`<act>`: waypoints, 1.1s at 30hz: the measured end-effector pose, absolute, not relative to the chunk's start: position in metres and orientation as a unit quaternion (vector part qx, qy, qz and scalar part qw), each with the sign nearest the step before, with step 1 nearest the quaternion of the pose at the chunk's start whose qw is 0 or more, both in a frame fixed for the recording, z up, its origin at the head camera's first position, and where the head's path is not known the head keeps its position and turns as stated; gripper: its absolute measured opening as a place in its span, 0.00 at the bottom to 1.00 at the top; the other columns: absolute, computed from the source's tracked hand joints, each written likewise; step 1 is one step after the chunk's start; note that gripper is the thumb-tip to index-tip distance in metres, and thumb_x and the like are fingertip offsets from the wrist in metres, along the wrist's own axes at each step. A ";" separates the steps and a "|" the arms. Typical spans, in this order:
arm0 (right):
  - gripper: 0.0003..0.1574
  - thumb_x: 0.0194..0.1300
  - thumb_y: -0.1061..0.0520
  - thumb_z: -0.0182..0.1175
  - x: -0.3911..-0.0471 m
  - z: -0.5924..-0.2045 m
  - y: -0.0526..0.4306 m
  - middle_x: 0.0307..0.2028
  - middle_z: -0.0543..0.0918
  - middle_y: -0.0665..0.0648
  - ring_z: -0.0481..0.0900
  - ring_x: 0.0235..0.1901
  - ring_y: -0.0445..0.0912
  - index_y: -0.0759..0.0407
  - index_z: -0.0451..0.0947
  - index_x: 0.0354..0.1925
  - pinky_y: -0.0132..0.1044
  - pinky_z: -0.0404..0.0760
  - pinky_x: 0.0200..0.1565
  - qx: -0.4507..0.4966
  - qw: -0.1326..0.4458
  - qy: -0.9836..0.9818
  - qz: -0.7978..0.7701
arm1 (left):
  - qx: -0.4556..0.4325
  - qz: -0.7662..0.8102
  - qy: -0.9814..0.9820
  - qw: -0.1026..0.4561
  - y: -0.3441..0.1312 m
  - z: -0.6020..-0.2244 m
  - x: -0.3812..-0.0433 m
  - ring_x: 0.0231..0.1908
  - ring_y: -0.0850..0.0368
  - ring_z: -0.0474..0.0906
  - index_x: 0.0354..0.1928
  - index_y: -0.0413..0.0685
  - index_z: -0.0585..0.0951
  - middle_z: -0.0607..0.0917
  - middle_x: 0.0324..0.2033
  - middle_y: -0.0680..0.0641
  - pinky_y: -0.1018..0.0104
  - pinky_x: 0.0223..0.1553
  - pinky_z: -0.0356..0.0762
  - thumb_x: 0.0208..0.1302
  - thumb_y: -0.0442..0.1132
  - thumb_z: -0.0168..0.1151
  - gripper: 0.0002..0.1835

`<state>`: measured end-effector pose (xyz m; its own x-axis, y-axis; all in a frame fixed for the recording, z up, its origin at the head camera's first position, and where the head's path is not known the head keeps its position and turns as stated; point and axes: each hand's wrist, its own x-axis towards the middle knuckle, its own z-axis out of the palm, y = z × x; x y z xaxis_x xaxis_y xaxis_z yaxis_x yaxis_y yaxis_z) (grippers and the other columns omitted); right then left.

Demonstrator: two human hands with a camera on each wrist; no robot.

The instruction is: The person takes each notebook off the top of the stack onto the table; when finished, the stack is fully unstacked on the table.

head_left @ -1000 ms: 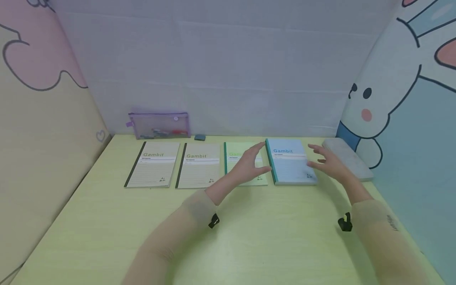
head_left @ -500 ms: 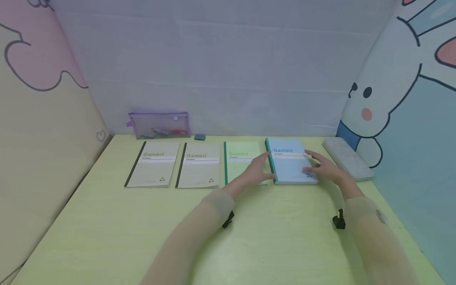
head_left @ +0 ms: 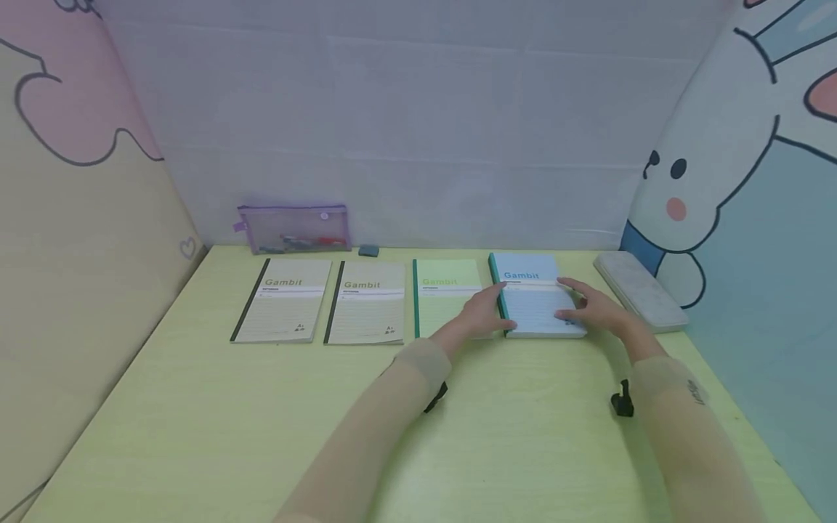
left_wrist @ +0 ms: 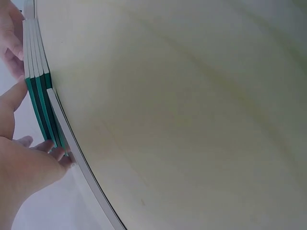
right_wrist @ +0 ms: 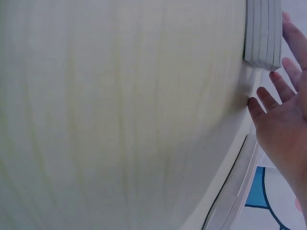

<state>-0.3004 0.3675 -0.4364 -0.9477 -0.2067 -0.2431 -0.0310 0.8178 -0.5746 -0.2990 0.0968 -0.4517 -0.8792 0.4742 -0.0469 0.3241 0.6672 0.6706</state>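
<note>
A stack of several notebooks, its top one a blue Gambit notebook (head_left: 528, 266), lies right of centre in the head view. My left hand (head_left: 480, 314) is at the stack's left side; in the left wrist view its thumb and fingertips touch the green spines (left_wrist: 42, 103). On the opposite side, my right hand (head_left: 596, 309) has its thumb and index finger over the right edge of the blue cover. In the right wrist view the lower fingers (right_wrist: 268, 99) are spread, mostly clear of the stacked page edges (right_wrist: 263, 36). A green notebook (head_left: 445, 305) is partly hidden behind my left hand.
Two beige notebooks (head_left: 281, 312) with dark spines lie side by side at the left. Behind them stands a purple mesh pencil case (head_left: 297, 229) near a small dark block (head_left: 368, 250). A pale flat box (head_left: 644, 294) sits by the right wall.
My left hand has moved right, from above the green notebook to the stack's spines. My right hand has shifted left onto the stack's right edge. The notebooks look unmoved.
</note>
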 end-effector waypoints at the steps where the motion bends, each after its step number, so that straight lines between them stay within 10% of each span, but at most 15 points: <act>1: 0.61 0.55 0.34 0.63 -0.300 -0.436 0.368 0.72 0.42 0.69 0.46 0.67 0.72 0.51 0.43 0.74 0.67 0.51 0.63 -0.064 0.149 0.941 -0.296 | 0.222 0.338 0.908 0.107 0.097 -0.451 -0.299 0.69 0.54 0.57 0.73 0.54 0.52 0.60 0.71 0.51 0.63 0.67 0.57 0.56 0.51 0.68 0.47; 33: 0.59 0.55 0.39 0.67 -0.292 -0.442 0.364 0.72 0.46 0.69 0.39 0.70 0.67 0.56 0.47 0.73 0.67 0.42 0.65 -0.116 0.118 0.945 -0.281 | 0.256 0.338 0.895 0.138 0.086 -0.453 -0.302 0.71 0.54 0.52 0.74 0.47 0.49 0.57 0.72 0.47 0.65 0.69 0.51 0.52 0.50 0.71 0.54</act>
